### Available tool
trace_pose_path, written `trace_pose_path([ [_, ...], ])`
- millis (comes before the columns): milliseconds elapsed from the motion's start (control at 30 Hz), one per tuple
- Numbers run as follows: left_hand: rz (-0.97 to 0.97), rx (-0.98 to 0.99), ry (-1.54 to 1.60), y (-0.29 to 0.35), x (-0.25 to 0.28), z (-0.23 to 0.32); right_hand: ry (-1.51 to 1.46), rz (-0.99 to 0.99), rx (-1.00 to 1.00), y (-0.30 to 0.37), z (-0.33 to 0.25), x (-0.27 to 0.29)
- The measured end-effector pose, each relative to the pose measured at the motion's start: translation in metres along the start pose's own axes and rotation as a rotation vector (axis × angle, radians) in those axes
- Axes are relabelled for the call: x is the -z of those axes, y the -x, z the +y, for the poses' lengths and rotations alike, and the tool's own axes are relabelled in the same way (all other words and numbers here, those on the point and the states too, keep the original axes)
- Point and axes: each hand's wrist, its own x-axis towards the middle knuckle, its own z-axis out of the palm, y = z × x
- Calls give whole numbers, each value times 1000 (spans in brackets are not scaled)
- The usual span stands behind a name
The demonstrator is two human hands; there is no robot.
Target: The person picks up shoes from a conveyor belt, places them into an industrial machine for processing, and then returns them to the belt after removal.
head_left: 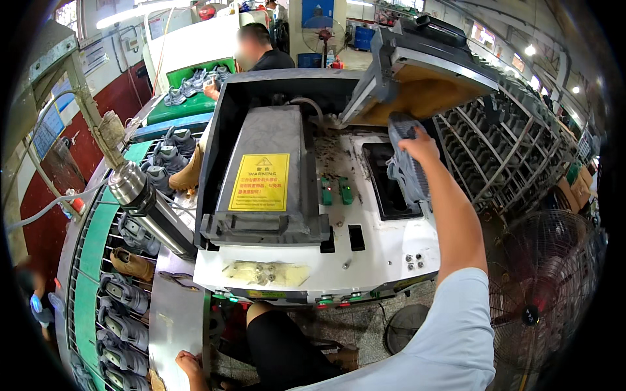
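Observation:
My right hand grips a grey sneaker by one end. The shoe is tilted on its side, sole facing right, over the black recessed tray on the right of a white machine. Above it the machine's right lid is raised, its tan underside showing. On the left half, a grey lid with a yellow warning label is down. My left hand is low beside the edge of a metal side table, its fingers curled and nothing visible in them.
Grey sneakers and a few tan shoes line a conveyor rack at left. A steel cylinder leans beside the machine. Shoe-filled racks and a large fan stand at right. Across the machine, a person reaches toward shoes on a green surface.

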Motion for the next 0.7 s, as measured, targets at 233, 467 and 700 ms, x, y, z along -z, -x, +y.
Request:
trace_pose_path([
  [233,-60,-21,32,-10,12,-13,183,-118,-75,0,-16,-70],
  [467,19,-273,-387,12,-33,-27,235,30,156,39,18,-72],
  [700,-1009,-77,-334,167,-198,-54,-337,383,722,170,170,-48],
])
